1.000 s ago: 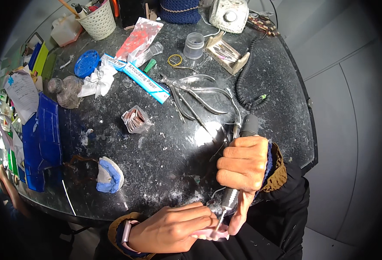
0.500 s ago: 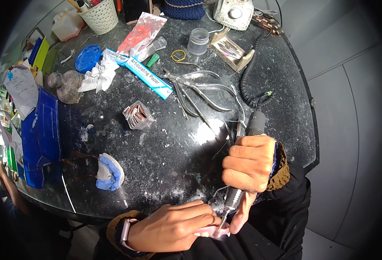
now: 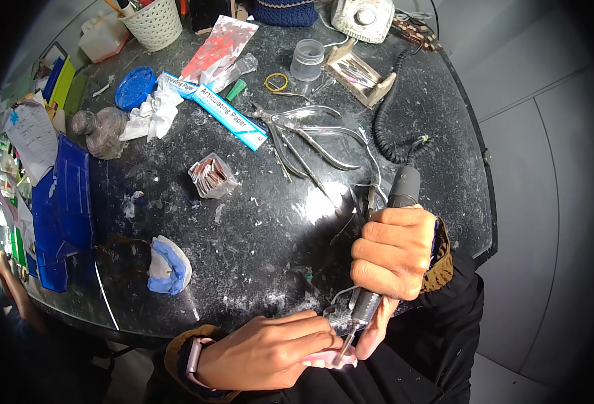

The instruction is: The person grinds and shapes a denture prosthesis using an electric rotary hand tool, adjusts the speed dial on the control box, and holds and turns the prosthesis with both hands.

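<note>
My right hand (image 3: 392, 252) is wrapped round a dark rotary handpiece (image 3: 404, 187), tilted with its cord end up. The handpiece's metal bur (image 3: 347, 342) points down onto a pink denture (image 3: 329, 359) with pale teeth. Holding that denture low at the table's front edge is my left hand (image 3: 270, 350), fingers closed over it. Most of the denture is hidden behind those fingers. My right thumb reaches down beside the denture. To the left on the table stands a whitish dental cast (image 3: 169, 266) with a blue layer on it.
Metal pliers (image 3: 310, 135) and thin tools lie beyond my right hand. A coiled black cord (image 3: 382, 128) runs to a white control box (image 3: 363, 19). A cup of paper strips (image 3: 212, 176), a blue-white box (image 3: 233, 118) and a blue tray (image 3: 64, 209) stand leftward.
My right hand and the handpiece have shifted slightly to the right, and the handpiece's upper end has risen a little. My left hand keeps its hold on the denture.
</note>
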A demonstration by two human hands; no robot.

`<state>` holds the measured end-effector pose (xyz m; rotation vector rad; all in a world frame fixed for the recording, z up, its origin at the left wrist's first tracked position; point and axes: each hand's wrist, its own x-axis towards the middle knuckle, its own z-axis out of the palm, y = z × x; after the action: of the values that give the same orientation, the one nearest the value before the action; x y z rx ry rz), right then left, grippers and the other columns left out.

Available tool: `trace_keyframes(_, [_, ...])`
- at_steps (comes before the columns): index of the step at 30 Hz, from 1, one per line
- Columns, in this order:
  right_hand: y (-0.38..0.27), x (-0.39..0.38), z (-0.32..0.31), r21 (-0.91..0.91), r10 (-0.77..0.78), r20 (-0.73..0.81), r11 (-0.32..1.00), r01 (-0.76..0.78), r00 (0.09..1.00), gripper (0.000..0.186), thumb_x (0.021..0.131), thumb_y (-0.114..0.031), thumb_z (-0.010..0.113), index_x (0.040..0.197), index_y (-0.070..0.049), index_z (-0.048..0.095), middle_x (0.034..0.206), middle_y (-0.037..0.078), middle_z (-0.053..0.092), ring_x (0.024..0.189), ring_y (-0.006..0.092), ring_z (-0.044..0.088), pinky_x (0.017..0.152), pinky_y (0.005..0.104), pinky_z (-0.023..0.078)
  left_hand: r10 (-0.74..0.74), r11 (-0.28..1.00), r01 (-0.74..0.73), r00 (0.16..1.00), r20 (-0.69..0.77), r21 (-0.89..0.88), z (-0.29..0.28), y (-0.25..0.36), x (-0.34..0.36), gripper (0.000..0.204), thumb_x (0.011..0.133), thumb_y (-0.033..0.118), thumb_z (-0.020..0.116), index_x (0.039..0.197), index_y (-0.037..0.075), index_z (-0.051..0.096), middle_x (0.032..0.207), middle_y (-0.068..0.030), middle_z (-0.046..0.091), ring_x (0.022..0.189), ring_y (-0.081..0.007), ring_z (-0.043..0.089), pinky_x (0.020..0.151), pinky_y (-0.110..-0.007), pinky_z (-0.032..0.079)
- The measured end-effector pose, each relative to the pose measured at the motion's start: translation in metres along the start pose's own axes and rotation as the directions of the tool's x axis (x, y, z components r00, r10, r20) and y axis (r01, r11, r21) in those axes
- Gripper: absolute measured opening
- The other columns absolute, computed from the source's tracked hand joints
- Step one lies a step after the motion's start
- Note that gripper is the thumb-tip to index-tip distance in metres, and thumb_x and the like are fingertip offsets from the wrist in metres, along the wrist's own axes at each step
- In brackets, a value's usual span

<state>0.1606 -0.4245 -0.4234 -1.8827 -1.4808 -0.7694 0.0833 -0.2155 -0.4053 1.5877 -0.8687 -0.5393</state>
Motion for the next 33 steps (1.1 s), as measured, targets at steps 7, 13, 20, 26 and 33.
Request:
trace_keyframes(7, [-0.0005,-0.0009,0.0017,-0.010,-0.007,-0.017,1.000,0.007,1.000,0.073,0.065,-0.080,0.047,0.051,-0.009,0.035,0.048,0.000,0.032,0.037,0.0137,0.035,0.036,0.0260,0.021,-0.025,1.000,0.025,0.999,0.032,0.002,0.0006,0.0005,-0.0011,0.018,0.067,-0.007,0.065,0.084,-0.005,0.059,0.083,-0.0096,0.062,0.073,-0.0255,0.062,0.063,-0.032,0.051])
trace_keyframes(13, [-0.0015,-0.0023,0.0005,0.006,0.012,-0.006,1.000,-0.012,1.000,0.072,0.063,-0.079,0.050,0.051,-0.009,0.035,0.048,0.000,0.032,0.037,0.0136,0.034,0.036,0.0266,0.021,0.014,1.000,-0.014,0.999,0.034,0.010,0.0009,-0.0022,-0.0001,0.015,0.073,-0.003,0.063,0.087,-0.001,0.059,0.081,-0.0072,0.058,0.077,-0.0224,0.061,0.061,-0.031,0.051])
trace_keyframes(20, [-0.0015,-0.0011,0.0006,0.005,0.008,0.001,1.000,-0.008,1.000,0.073,0.060,-0.079,0.052,0.051,-0.009,0.036,0.048,0.000,0.033,0.037,0.0135,0.034,0.036,0.0265,0.020,0.000,1.000,0.000,1.000,0.016,-0.005,0.0024,-0.0007,0.0007,0.018,0.067,-0.008,0.065,0.083,-0.004,0.059,0.081,-0.0092,0.061,0.072,-0.0246,0.062,0.061,-0.032,0.051])
trace_keyframes(26, [-0.0010,-0.0024,0.0030,0.006,-0.008,-0.019,1.000,0.008,1.000,0.071,0.062,-0.078,0.051,0.050,-0.009,0.036,0.047,0.000,0.032,0.036,0.0132,0.033,0.036,0.0266,0.020,0.007,1.000,-0.007,1.000,0.012,-0.014,0.0022,-0.0014,0.0011,0.018,0.066,-0.008,0.065,0.083,-0.004,0.059,0.081,-0.0090,0.061,0.071,-0.0248,0.061,0.061,-0.032,0.051])
trace_keyframes(33, [-0.0016,-0.0018,0.0042,0.023,0.001,-0.030,1.000,0.000,1.000,0.071,0.064,-0.078,0.050,0.050,-0.009,0.036,0.047,0.000,0.032,0.037,0.0134,0.034,0.036,0.0266,0.020,0.004,1.000,-0.004,1.000,0.023,-0.021,0.0021,-0.0015,0.0005,0.018,0.066,-0.008,0.065,0.083,-0.003,0.060,0.081,-0.0082,0.062,0.071,-0.0245,0.061,0.061,-0.032,0.051])
